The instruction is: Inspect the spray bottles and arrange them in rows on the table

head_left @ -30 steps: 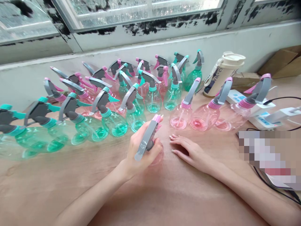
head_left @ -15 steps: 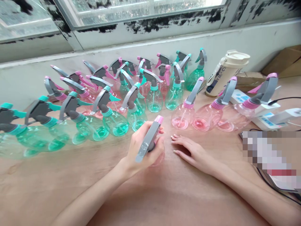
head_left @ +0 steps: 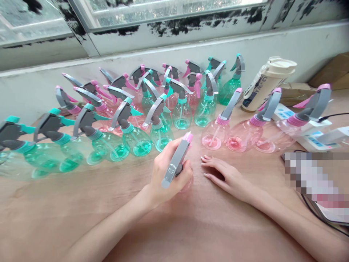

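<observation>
Spray bottle (head_left: 176,162) near the middle of the table (head_left: 81,207), gripped in the left hand (head_left: 163,174), fingers wrapped about the neck and upper body. Head grey with a long, pale grey, glossy strip along its back; nozzle tip pink, pointing away from the person. Body see-through pink, mostly behind the hand; cannot tell whether the base touches the wood.

Right hand (head_left: 231,178) lies on the table beside it, fingers loosely bent, thumb spread apart from them.

Surface: light brown, wood-toned, faintly shiny. Far edge meets a white wall (head_left: 24,96); above, a window (head_left: 122,16) in a pale frame patched with black. Right side: cream lidded tumbler (head_left: 268,85) with dark print, brown cardboard box (head_left: 297,92), white power strips (head_left: 316,141) with a cable plugged in. Nearer, an object under a pixelated patch; cannot tell what.

Containers: green bottles (head_left: 139,142) in a slanting row at left, more green and pink ones crowded behind. Three pink bottles (head_left: 245,134) stand right of centre. All translucent, thin tubes inside several. Colour deepens at the bases; liquid or thick plastic, cannot tell.
</observation>
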Action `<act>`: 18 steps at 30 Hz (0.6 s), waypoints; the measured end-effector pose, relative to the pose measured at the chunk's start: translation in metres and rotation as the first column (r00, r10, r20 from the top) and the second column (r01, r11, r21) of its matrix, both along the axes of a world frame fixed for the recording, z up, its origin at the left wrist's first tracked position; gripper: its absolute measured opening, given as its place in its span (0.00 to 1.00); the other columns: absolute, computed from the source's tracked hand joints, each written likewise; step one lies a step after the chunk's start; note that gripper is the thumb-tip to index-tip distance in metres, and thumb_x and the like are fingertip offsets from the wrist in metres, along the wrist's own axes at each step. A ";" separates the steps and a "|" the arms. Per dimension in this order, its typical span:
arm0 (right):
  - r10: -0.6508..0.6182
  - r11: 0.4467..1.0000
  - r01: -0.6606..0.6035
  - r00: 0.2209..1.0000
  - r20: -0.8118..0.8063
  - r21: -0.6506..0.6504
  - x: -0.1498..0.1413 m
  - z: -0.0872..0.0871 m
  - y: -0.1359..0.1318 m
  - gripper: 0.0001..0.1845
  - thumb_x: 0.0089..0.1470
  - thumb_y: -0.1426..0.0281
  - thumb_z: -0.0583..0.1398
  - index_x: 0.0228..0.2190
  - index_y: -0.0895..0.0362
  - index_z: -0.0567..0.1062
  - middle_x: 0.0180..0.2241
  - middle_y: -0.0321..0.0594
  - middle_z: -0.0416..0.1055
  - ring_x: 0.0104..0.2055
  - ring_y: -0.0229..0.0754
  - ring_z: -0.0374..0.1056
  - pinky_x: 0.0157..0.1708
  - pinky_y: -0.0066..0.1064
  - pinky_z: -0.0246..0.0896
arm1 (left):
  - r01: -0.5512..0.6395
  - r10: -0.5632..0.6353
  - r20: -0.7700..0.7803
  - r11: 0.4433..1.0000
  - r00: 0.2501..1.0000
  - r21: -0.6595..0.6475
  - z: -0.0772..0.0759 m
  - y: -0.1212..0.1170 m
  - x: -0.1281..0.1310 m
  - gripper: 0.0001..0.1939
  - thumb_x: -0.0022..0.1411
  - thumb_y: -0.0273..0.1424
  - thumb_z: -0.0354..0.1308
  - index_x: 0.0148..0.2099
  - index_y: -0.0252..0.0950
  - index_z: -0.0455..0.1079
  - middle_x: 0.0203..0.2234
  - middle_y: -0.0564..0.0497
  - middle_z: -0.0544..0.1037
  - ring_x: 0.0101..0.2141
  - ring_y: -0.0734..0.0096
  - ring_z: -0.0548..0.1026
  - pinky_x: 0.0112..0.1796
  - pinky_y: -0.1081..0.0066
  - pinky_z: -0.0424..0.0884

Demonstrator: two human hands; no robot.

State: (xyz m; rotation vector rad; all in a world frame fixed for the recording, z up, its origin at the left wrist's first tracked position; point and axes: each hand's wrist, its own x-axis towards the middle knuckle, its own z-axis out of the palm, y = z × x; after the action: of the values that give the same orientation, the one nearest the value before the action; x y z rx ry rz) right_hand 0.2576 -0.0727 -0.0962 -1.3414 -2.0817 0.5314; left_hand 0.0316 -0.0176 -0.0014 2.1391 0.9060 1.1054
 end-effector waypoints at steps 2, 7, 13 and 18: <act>0.002 1.000 -0.002 1.000 -0.001 0.000 0.000 0.000 0.000 0.16 0.63 0.67 0.56 0.52 0.51 0.68 0.59 0.47 0.69 0.63 0.50 0.62 0.61 0.50 0.61 | 0.000 0.000 0.001 1.000 1.000 0.004 0.000 0.000 0.000 0.22 0.60 0.26 0.52 0.57 0.41 0.63 0.43 0.47 0.76 0.36 0.66 0.76 0.42 0.63 0.73; 0.011 1.000 -0.011 1.000 0.002 -0.002 0.001 -0.002 0.000 0.16 0.64 0.66 0.55 0.52 0.51 0.68 0.59 0.47 0.69 0.63 0.50 0.62 0.61 0.50 0.60 | 0.014 -0.014 -0.001 1.000 1.000 0.011 -0.001 0.001 0.000 0.20 0.61 0.26 0.51 0.56 0.40 0.63 0.39 0.47 0.76 0.31 0.69 0.73 0.38 0.64 0.72; 0.009 1.000 -0.009 1.000 0.011 -0.007 0.001 -0.003 0.000 0.16 0.64 0.66 0.56 0.52 0.52 0.68 0.59 0.46 0.68 0.64 0.49 0.61 0.62 0.49 0.60 | 0.026 -0.026 0.006 0.999 1.000 0.018 0.000 0.001 0.001 0.17 0.60 0.26 0.51 0.53 0.40 0.65 0.35 0.49 0.74 0.29 0.68 0.72 0.35 0.65 0.71; 0.006 1.000 -0.006 1.000 0.006 -0.004 0.001 -0.002 0.000 0.16 0.64 0.66 0.55 0.52 0.51 0.68 0.60 0.46 0.68 0.64 0.49 0.61 0.62 0.49 0.60 | 0.054 -0.054 0.018 0.999 0.998 -0.002 0.000 0.001 0.000 0.20 0.60 0.25 0.51 0.55 0.39 0.64 0.30 0.53 0.73 0.26 0.71 0.70 0.31 0.68 0.70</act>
State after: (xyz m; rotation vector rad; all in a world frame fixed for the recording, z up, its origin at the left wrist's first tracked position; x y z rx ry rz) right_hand 0.2585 -0.0727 -0.0985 -1.3407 -2.0918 0.5351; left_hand 0.0314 -0.0163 -0.0018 2.1354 0.8358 1.0941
